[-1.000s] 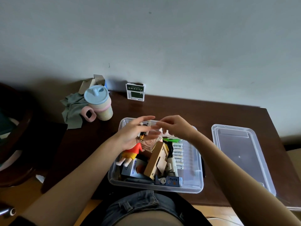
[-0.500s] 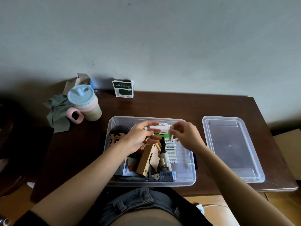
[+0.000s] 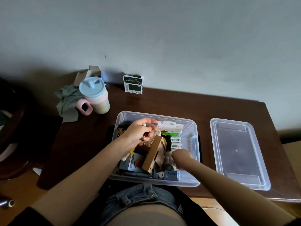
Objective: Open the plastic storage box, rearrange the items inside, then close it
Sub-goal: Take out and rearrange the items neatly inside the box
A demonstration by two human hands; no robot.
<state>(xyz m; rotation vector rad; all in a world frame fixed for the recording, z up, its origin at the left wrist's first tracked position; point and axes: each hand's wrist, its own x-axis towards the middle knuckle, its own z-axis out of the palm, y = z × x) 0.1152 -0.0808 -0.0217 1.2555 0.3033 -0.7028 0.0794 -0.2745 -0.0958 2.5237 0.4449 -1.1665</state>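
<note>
Rearranging step. Clear plastic storage box (image 3: 192,128) open on dark wooden worktop (image 3: 179,103), clear lid (image 3: 237,154) beside. Left hand (image 3: 138,132) fingers curled round small clear container (image 3: 151,137); right hand (image 3: 180,155) reaching among items, grip unclear. Next, likely: seat container, then fit lid.

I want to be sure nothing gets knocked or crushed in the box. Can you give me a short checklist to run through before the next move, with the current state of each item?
1. Lid off and out of the way: ok, it lies on the table to the right of the storage box.
2. Left hand has a firm hold: ok, it grips a small clear container above the contents.
3. Right hand free: cannot tell, its fingers reach down among the items and are hidden.
4. Brown cardboard box settled: not ok, it stands tilted on other items.
5. Cup clear of the arms: ok, it stands left of the box.
</note>
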